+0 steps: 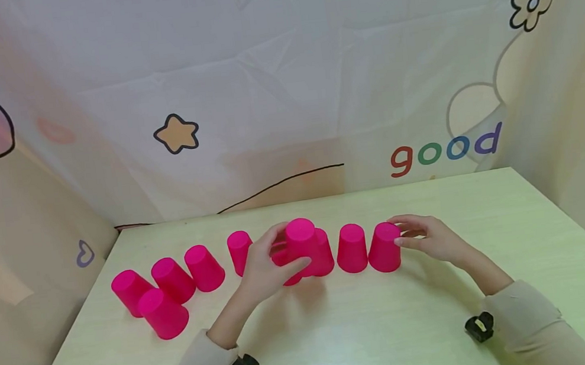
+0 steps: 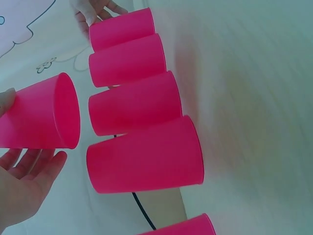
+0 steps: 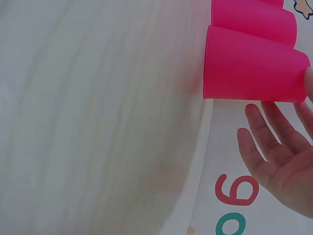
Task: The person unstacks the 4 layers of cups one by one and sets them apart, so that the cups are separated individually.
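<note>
My left hand (image 1: 265,270) grips a pink plastic cup (image 1: 302,242), its thumb on the near side and its fingers on the far side. In the left wrist view this cup (image 2: 41,112) hangs apart from the row, its open rim towards the table. At the row's right end stands an upside-down pink cup (image 1: 385,249). My right hand (image 1: 432,240) is beside that cup, thumb at its near side. Its fingers (image 3: 266,142) look spread and loosely extended in the right wrist view. Behind the held cup, other row cups are partly hidden.
Another upside-down cup (image 1: 352,249) stands just left of the right-end one. Several more pink cups stand at the left, including one nearer the front (image 1: 164,315). A printed cloth (image 1: 282,88) hangs behind the pale table (image 1: 367,329).
</note>
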The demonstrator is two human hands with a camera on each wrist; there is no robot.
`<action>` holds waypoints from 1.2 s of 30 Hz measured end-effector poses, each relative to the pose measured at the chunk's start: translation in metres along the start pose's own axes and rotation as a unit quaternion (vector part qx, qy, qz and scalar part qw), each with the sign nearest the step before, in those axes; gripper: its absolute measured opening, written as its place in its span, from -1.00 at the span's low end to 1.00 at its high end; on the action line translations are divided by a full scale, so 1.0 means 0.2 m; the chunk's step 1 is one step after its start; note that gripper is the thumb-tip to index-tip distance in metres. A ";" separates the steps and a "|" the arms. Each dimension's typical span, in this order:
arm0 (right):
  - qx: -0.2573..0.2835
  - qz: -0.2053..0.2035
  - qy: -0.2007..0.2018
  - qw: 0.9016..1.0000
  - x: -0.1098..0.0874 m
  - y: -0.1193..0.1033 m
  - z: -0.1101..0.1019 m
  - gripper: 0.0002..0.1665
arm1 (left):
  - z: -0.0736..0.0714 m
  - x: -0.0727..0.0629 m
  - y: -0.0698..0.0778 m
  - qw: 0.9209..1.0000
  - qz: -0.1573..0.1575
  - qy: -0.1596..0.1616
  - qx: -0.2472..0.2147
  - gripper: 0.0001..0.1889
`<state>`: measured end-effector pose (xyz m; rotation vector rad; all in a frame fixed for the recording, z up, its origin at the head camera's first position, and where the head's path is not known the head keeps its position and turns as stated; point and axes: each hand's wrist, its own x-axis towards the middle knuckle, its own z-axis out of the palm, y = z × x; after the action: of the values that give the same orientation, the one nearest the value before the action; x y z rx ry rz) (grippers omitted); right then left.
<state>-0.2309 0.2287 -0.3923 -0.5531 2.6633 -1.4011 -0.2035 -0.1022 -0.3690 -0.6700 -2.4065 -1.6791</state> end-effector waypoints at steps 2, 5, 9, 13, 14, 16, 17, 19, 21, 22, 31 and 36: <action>0.001 0.001 -0.001 1.000 0.00 0.00 0.00 -0.44 | -0.02 -0.02 -0.01 1.000 0.005 0.003 -0.003 -0.34; 0.001 0.000 -0.001 1.000 0.00 0.01 0.00 -0.44 | -0.05 -0.04 -0.01 1.000 0.008 0.003 -0.001 -0.34; -0.002 0.003 0.000 1.000 0.00 0.00 0.00 -0.43 | -0.11 -0.08 -0.02 1.000 -0.009 0.006 0.017 -0.34; -0.001 0.006 -0.002 1.000 0.00 0.00 0.00 -0.44 | -0.18 -0.13 -0.04 0.999 -0.029 0.023 0.037 -0.36; -0.002 0.007 -0.002 1.000 0.00 0.00 0.00 -0.44 | -0.20 -0.14 -0.04 0.998 -0.027 0.028 0.039 -0.37; -0.002 0.007 -0.003 1.000 0.00 0.01 0.00 -0.45 | -0.24 -0.16 -0.05 0.998 -0.022 0.041 0.041 -0.39; -0.002 0.007 -0.003 1.000 0.00 0.01 0.00 -0.45 | -0.25 -0.17 -0.05 0.998 -0.017 0.048 0.043 -0.39; -0.002 0.005 -0.002 1.000 0.00 0.01 0.00 -0.45 | -0.29 -0.18 -0.05 0.997 -0.014 0.057 0.043 -0.39; -0.003 0.004 -0.002 1.000 0.01 0.02 0.00 -0.45 | -0.32 -0.20 -0.06 0.996 -0.019 0.066 0.050 -0.38; -0.002 0.003 -0.003 1.000 0.01 0.02 0.00 -0.45 | -0.33 -0.21 -0.06 0.996 -0.024 0.071 0.055 -0.38; -0.002 0.003 -0.004 1.000 0.00 0.01 0.00 -0.45 | -0.43 -0.30 -0.13 0.987 -0.078 0.114 0.086 -0.38; 0.002 0.001 -0.006 1.000 0.00 -0.01 0.00 -0.44 | -0.48 -0.34 -0.17 0.978 -0.114 0.137 0.104 -0.32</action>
<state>-0.2303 0.2286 -0.3905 -0.5571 2.6508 -1.3981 -0.1700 -0.2189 -0.3864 -0.1250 -2.4798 -1.4485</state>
